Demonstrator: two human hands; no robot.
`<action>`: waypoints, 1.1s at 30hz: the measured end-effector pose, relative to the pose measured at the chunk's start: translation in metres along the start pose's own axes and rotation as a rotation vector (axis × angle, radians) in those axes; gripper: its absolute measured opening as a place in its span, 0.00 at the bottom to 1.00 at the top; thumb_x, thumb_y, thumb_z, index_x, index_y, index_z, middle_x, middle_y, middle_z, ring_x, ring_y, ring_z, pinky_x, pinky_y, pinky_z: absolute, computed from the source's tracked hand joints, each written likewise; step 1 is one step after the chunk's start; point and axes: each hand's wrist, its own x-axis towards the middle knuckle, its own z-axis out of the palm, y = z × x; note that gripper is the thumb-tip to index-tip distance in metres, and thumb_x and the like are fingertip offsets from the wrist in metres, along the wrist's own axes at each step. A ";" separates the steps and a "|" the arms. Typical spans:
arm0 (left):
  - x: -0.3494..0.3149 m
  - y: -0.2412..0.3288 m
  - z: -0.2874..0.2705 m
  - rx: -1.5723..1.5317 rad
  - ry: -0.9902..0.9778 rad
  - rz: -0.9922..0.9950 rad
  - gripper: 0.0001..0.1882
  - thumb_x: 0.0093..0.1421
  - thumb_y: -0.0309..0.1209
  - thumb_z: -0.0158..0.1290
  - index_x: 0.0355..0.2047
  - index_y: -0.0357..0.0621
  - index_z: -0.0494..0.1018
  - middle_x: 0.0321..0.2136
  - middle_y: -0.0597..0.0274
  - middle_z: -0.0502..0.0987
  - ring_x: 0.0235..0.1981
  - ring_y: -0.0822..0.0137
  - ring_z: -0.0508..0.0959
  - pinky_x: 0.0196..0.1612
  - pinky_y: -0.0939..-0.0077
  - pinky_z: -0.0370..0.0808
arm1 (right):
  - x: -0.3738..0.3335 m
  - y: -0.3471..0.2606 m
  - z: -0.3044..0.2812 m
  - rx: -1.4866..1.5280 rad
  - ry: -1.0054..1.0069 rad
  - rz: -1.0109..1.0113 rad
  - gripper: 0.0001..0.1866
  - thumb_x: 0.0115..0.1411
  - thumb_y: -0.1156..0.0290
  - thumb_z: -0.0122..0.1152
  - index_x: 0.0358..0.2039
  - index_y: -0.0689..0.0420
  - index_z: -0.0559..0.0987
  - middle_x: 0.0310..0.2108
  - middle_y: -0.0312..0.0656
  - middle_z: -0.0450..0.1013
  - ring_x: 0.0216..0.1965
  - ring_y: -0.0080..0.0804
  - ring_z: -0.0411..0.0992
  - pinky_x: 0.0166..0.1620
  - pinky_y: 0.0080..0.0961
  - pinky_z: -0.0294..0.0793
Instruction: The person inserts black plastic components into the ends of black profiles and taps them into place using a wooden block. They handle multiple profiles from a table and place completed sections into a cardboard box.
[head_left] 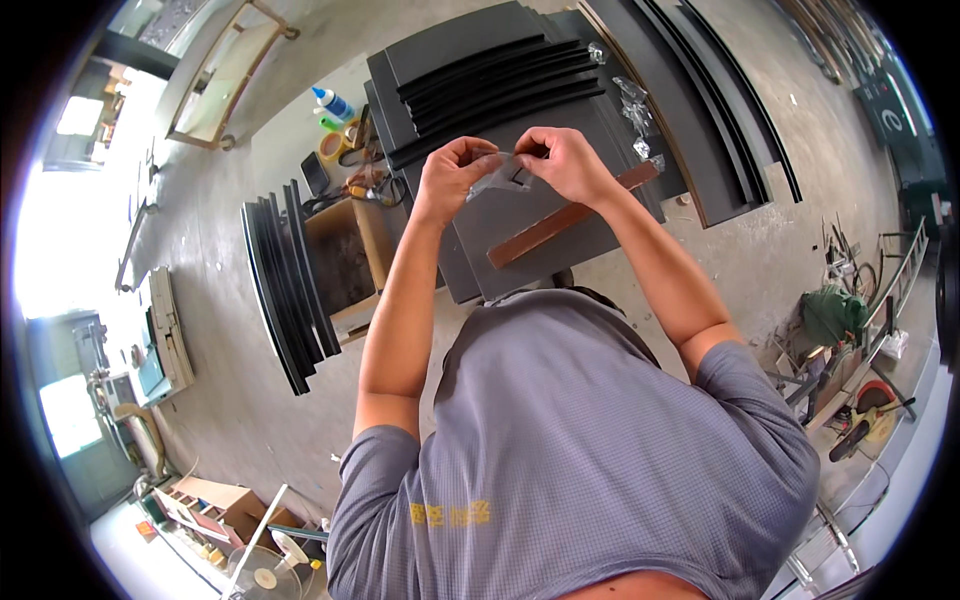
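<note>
Over a stack of dark grey panels point(540, 230), both hands pinch a small clear plastic bag point(487, 184). My left hand point(450, 178) grips one edge of it between thumb and fingertips. The opposite edge is in the closed fingers of my right hand point(565, 165). A small dark bent piece point(517, 175) shows at the bag, too small to name. Below my right wrist, a reddish-brown strip point(540, 234) lies slantwise across the panels. Beyond the hands lie several black strips point(500, 85), side by side.
More clear bags point(632, 105) lie to the right, beside long dark boards point(690, 100). At left are a blue glue bottle point(335, 104), a yellow tape roll point(331, 147), scissors point(390, 190) and an open wooden box point(375, 240). Black strips point(285, 285) stand against the box.
</note>
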 end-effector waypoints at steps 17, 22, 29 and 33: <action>0.025 -0.027 0.008 0.090 -0.030 0.026 0.10 0.68 0.30 0.63 0.44 0.35 0.82 0.32 0.71 0.81 0.33 0.80 0.76 0.38 0.85 0.72 | 0.010 0.023 -0.013 -0.049 -0.213 0.101 0.12 0.65 0.66 0.62 0.39 0.62 0.85 0.26 0.47 0.81 0.26 0.32 0.79 0.35 0.31 0.77; 0.030 -0.027 0.005 0.184 0.043 -0.005 0.09 0.66 0.30 0.64 0.40 0.35 0.83 0.29 0.74 0.80 0.30 0.81 0.75 0.34 0.84 0.71 | 0.010 0.023 -0.012 0.108 -0.196 0.117 0.11 0.69 0.68 0.62 0.37 0.64 0.84 0.25 0.38 0.79 0.26 0.23 0.76 0.32 0.24 0.76; 0.020 -0.007 0.006 -0.057 -0.075 -0.064 0.08 0.64 0.30 0.67 0.37 0.37 0.84 0.26 0.75 0.80 0.23 0.85 0.69 0.25 0.87 0.62 | 0.017 0.037 -0.008 0.315 -0.230 0.134 0.11 0.71 0.68 0.62 0.41 0.64 0.83 0.29 0.33 0.78 0.31 0.19 0.75 0.36 0.22 0.77; 0.021 -0.011 0.012 -0.030 0.042 -0.034 0.07 0.64 0.28 0.67 0.39 0.37 0.85 0.26 0.75 0.80 0.22 0.87 0.67 0.24 0.88 0.59 | 0.016 0.036 -0.006 0.243 -0.197 0.084 0.11 0.69 0.67 0.64 0.42 0.64 0.83 0.30 0.35 0.80 0.33 0.20 0.76 0.38 0.22 0.77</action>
